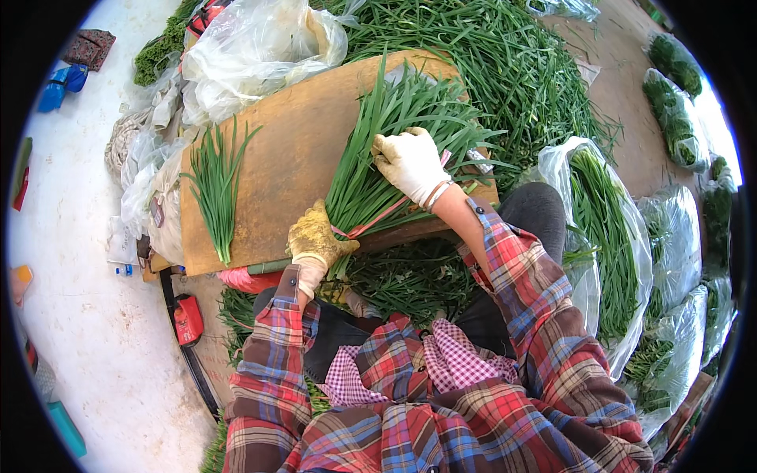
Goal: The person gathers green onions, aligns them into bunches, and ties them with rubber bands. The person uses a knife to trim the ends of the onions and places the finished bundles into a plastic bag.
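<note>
A large bundle of garlic chives lies fanned out across a wooden board. Its stem end is gripped by my left hand, which wears a yellow-stained glove. A pink tie strip runs from beside that thumb over the stems and passes under my right wrist. My right hand, in a white glove, rests on the leaves with its fingers curled; the fingertips are hidden, so whether they pinch a leaf is unclear. A smaller bunch of chives lies separately on the board's left side.
Beyond the board is a big heap of loose chives. Clear plastic bags are piled at the back left. An open bag of chives stands to the right, near more filled bags. A red pouch is at lower left.
</note>
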Demonstrator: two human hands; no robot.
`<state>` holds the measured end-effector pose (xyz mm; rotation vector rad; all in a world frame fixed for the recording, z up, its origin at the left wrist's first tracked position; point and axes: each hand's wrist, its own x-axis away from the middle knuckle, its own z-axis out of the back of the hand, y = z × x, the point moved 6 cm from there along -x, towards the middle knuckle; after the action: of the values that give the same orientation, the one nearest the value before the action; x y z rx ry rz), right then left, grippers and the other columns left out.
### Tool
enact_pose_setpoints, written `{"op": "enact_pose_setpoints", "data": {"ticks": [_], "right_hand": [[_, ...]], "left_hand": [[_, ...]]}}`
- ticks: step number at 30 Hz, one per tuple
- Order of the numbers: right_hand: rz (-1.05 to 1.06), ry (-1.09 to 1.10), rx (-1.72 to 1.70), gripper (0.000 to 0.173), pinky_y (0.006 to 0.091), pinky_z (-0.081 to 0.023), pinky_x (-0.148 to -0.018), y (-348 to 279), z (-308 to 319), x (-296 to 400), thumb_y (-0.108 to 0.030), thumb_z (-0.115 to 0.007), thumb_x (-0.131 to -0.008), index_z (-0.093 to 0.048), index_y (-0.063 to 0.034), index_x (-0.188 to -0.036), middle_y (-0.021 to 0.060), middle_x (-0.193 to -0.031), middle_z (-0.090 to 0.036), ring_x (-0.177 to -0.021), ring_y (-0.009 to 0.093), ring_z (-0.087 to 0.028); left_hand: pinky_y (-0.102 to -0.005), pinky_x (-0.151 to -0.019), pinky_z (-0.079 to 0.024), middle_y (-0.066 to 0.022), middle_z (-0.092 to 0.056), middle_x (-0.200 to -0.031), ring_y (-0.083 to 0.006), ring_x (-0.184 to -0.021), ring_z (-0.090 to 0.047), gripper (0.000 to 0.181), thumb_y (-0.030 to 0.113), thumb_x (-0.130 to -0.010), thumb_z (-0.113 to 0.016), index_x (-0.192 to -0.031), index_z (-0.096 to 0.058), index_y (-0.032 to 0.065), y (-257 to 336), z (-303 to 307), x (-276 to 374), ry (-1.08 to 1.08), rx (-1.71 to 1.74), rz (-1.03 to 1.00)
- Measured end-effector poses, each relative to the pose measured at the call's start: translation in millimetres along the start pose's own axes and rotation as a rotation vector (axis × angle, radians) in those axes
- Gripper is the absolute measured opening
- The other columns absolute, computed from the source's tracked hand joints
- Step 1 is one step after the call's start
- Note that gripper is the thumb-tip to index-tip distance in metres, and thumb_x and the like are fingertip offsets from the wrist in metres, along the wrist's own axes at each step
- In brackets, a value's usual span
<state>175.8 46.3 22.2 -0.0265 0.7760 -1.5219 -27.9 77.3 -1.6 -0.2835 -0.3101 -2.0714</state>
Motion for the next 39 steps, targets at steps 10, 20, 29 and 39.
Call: {"op": "enact_pose_setpoints", "data": {"ticks": [10,20,29,39], "right_hand": [[-0.254,0.407,0.24,0.004,0.0434,-0.045,-0.064,49.1,39.7,-19.1,-0.011,-0.058,-0.076,-0.058,-0.0107,-0.073,0.0106,-0.056,-0.059,-0.057,0.031,-0.063],[-0.497,0.149,0.244,0.033,0.0421,-0.052,-0.08,126.6,160.5,7.3,-0.037,-0.064,-0.081,-0.066,-0.0084,-0.097,0.0167,-0.093,-0.068,-0.088,0.033,-0.066],[-0.262,-0.243,0.181,0.02,0.0411,-0.053,-0.069,57.1,37.7,31.9,-0.029,-0.062,-0.078,-0.07,-0.0113,-0.08,0.0142,-0.079,-0.068,-0.075,0.033,-0.066],[-0.527,0.367,-0.121,0.035,0.0385,-0.05,-0.072,98.3,156.7,19.2,-0.035,-0.058,-0.09,-0.06,-0.0068,-0.11,0.0125,-0.079,-0.067,-0.079,0.03,-0.065]], "left_hand": [[-0.0415,-0.089,-0.049,-0.0212,-0.063,-0.111,-0.0354,-0.103,-0.062,0.093,0.042,-0.055,-0.087,-0.128,-0.046,0.0007,-0.7,-4.6,-0.7,0.046,-0.005,-0.035],[-0.044,-0.107,-0.032,-0.0169,-0.044,-0.139,-0.0303,-0.131,-0.04,0.132,0.057,-0.053,-0.084,-0.149,-0.014,-0.002,23.2,3.1,19.9,0.164,-0.284,0.038],[-0.0481,-0.111,-0.027,-0.0165,-0.03,-0.151,-0.0331,-0.14,-0.027,0.133,0.064,-0.058,-0.079,-0.151,-0.007,0.0026,52.0,-11.3,23.2,0.178,-0.491,0.211],[-0.0377,-0.086,-0.053,-0.0212,-0.062,-0.119,-0.0298,-0.101,-0.065,0.077,0.036,-0.071,-0.083,-0.126,-0.051,-0.0069,-28.0,-1.6,-28.1,-0.4,0.897,0.084]]}}
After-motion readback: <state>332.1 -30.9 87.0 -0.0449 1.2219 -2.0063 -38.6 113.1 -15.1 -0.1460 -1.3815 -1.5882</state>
